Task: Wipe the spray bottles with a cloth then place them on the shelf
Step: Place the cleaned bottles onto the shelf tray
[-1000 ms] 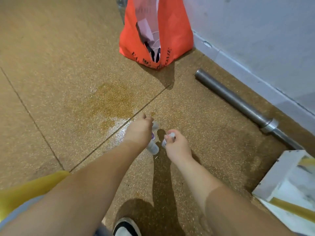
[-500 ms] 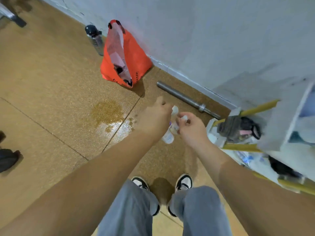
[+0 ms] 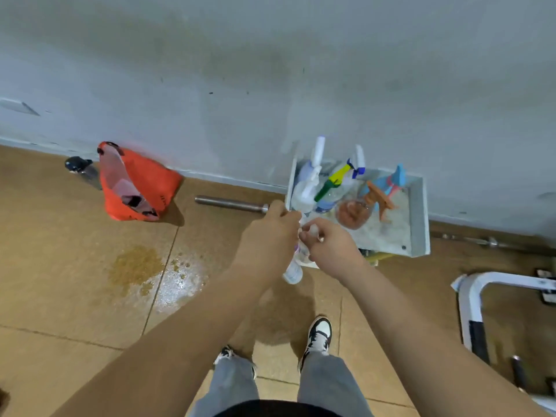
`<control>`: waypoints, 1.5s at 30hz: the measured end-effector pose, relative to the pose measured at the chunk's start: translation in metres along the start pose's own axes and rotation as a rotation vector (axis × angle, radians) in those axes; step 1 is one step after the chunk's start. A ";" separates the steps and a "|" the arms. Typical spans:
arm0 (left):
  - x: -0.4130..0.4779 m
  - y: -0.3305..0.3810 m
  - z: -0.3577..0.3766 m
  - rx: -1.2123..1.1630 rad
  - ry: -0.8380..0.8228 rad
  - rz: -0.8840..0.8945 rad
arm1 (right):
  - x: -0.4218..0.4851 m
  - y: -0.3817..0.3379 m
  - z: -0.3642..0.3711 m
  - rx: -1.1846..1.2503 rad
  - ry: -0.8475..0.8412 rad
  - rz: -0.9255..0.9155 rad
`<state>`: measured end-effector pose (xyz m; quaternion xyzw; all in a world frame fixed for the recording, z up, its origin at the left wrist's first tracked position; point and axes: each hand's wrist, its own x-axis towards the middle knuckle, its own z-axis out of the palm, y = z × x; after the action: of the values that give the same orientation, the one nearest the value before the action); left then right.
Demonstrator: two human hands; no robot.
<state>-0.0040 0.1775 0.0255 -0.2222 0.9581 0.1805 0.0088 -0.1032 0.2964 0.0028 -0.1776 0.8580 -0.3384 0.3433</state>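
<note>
- Grey wall (image 3: 270, 70) w/ tan floor (image 3: 75, 296) below; wet patch (image 3: 177, 281) left of feet.
- Task item: small bottle (image 3: 292, 272), held in front of shelf tray (image 3: 418, 212), base pointing down; not yet on tray.
- Grip: left hand (image 3: 267, 236) fingers curled round bottle body; right hand (image 3: 334, 248) fingers pinch its top end.
- No cloth visible.
- Step, prob.: placement pending. Next move req. free spot beside spray bottles (image 3: 325, 188) on tray; avoid knocking them.

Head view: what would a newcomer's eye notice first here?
First, the left hand and right hand at the centre, both holding a small spray bottle. Just behind them, a grey shelf against the wall carries colourful spray bottles. An orange bag and a wet patch mark the floor at left.
</note>
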 end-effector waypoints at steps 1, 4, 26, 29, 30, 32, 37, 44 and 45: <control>0.003 0.020 0.005 -0.002 -0.008 0.015 | -0.006 0.012 -0.018 0.010 0.010 0.003; 0.015 0.074 0.023 -0.016 -0.024 0.037 | -0.016 0.045 -0.069 0.029 0.027 0.020; 0.169 0.251 0.085 0.139 -0.358 0.213 | 0.070 0.150 -0.221 0.292 0.209 0.335; 0.193 0.258 0.091 0.179 -0.383 0.178 | 0.096 0.152 -0.235 0.244 0.127 0.315; 0.200 0.259 0.095 0.181 -0.392 0.156 | 0.106 0.154 -0.239 0.209 0.104 0.304; 0.212 0.264 0.105 0.175 -0.402 0.110 | 0.125 0.164 -0.245 0.141 0.044 0.279; 0.231 0.276 0.140 0.164 -0.413 -0.011 | 0.156 0.176 -0.260 0.038 -0.063 0.186; 0.253 0.286 0.161 0.174 -0.449 -0.120 | 0.186 0.189 -0.275 -0.050 -0.165 0.159; 0.255 0.286 0.162 0.171 -0.445 -0.118 | 0.190 0.189 -0.275 -0.064 -0.176 0.157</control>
<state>-0.3670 0.3653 -0.0525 -0.2310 0.9298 0.1422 0.2489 -0.4454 0.4546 -0.0722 -0.1497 0.8462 -0.2658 0.4369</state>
